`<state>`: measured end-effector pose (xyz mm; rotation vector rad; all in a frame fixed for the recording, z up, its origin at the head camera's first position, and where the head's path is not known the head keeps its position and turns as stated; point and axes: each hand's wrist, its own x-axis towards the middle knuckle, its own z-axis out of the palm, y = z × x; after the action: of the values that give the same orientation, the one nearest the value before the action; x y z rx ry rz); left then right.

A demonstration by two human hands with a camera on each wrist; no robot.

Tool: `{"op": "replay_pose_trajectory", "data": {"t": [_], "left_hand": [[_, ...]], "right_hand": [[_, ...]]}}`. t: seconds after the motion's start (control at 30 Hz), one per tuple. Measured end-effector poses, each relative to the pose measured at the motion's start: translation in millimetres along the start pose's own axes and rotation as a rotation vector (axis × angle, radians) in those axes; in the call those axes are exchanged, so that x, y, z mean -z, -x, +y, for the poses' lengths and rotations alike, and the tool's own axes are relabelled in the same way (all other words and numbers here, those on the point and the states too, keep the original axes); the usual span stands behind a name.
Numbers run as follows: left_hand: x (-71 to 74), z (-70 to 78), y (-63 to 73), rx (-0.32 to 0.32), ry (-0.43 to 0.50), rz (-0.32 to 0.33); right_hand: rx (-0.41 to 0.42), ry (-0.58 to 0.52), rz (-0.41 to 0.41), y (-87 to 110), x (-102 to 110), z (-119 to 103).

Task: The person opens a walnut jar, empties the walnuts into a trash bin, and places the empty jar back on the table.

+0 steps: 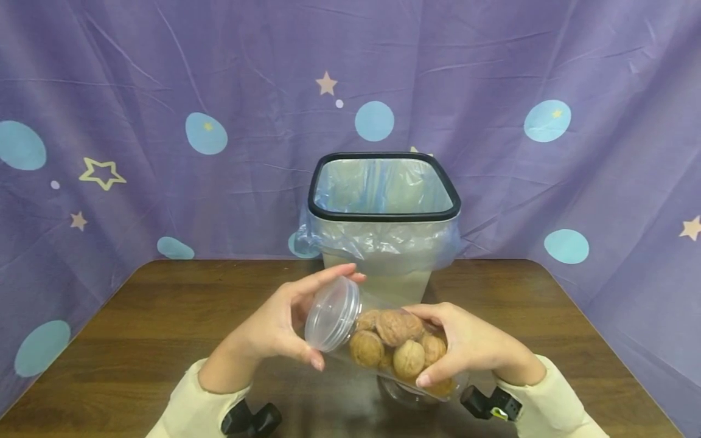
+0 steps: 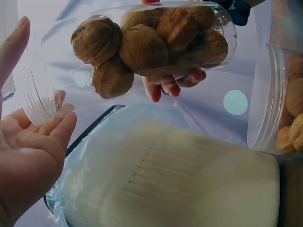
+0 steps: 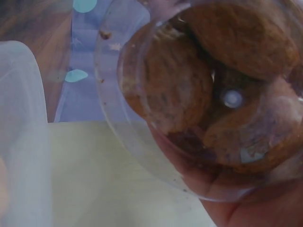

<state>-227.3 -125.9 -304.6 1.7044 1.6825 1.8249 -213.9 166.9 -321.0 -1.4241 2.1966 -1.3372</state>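
- Your right hand (image 1: 468, 340) grips the lower body of a clear, cylindrical plastic jar (image 1: 383, 340), thumb on the near side, fingers round the back; near the base, that grip probably carries most of the weight.
- Your left hand (image 1: 276, 319) is cupped round the jar's other end, thumb and fingers spread; fingertips touch the frosted, ridged plastic lid (image 1: 331, 313), while the thumb stands apart in the left wrist view, so it seems to steady more than clamp.
- The jar is held clear of the brown wood-grain table (image 1: 487, 292), lid raised toward 10 o'clock and base toward 4; the lid appears to be on.
- That tilt would explain why the round, tan-brown walnuts (image 1: 367, 348) gather toward the base, leaving space under the lid.
- A second clear plastic jar of walnuts (image 2: 278, 99), lidded, stands upright around 5 o'clock, partly hidden beneath the held one.
- At 12 o'clock stands a cream plastic bin (image 1: 394, 289); its black rim (image 1: 383, 216) presumably pins the translucent blue liner (image 1: 383, 238), folded outside.
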Motion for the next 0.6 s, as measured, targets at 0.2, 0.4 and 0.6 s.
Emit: {"op": "replay_pose_trajectory", "data": {"t": [0.2, 0.4, 0.6], "left_hand": [[-3.4, 3.2, 0.3, 0.056, 0.035, 0.051], [-8.1, 4.5, -1.4, 0.104, 0.079, 0.145], [-11.0, 0.8, -2.0, 0.171, 0.087, 0.275]], "right_hand": [[-0.036, 0.064, 0.050, 1.8, -1.1, -6.8], [-0.047, 0.200, 0.154, 2.3, -1.9, -11.5], [-0.094, 0.262, 0.256, 0.5, -5.8, -12.0]]}}
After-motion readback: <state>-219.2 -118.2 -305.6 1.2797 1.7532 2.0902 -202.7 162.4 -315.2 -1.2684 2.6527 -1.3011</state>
